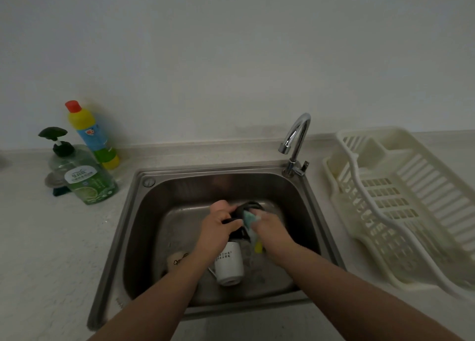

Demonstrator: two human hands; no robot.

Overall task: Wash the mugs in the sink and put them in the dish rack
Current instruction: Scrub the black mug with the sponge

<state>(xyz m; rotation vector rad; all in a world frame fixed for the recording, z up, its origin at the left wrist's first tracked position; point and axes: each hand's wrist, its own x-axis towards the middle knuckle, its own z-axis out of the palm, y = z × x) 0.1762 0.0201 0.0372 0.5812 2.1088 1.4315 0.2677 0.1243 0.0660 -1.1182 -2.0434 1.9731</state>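
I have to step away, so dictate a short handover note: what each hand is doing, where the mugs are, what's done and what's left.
Left hand: grips the black mug over the sink.
Right hand: fingers pinch a sponge against that mug.
White mug: lying on its side in the basin, under the left forearm. A cream mug lies to its left, partly hidden.
Dish rack: on the counter to the right, no mugs in it.
Done: nothing racked.
Left: finish and rack the black mug, then wash and rack the other two.

Left hand (218,222) grips a black mug (240,213); right hand (270,227) presses a sponge (248,218) against it, white mug (228,263) beneath.
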